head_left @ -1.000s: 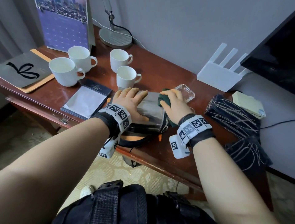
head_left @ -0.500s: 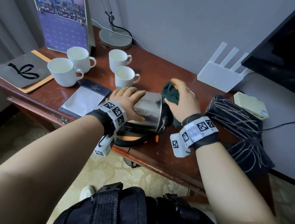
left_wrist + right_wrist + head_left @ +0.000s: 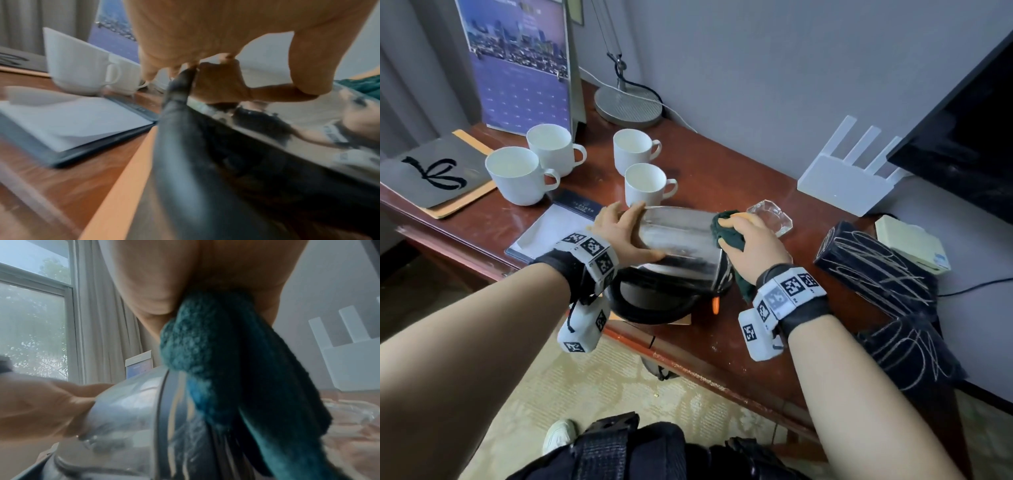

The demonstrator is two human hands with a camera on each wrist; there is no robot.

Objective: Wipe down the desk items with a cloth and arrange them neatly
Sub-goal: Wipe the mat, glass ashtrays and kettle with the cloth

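A steel kettle [image 3: 681, 240] with a black handle [image 3: 654, 301] lies on its side near the front edge of the wooden desk [image 3: 722, 370]. My left hand [image 3: 626, 233] grips its body at the left end, fingers over the top and thumb on the near side. My right hand [image 3: 753, 240] holds a bunched dark green cloth [image 3: 729, 236] against the kettle's right end. In the right wrist view the cloth [image 3: 216, 353] hangs from my palm onto the kettle's rim [image 3: 164, 410]. The left wrist view shows my thumb on the mirrored steel [image 3: 287, 129].
Several white cups [image 3: 643, 185] stand behind the kettle, with an open notepad [image 3: 551, 229] to its left. A glass ashtray [image 3: 770, 216] sits just behind my right hand. A black patterned box [image 3: 869, 263], a white router [image 3: 842, 185] and a screen [image 3: 969, 144] fill the right side.
My right hand lifted the cloth up off the kettle's right end, then brought it back down against that end. My left hand stayed on the kettle.
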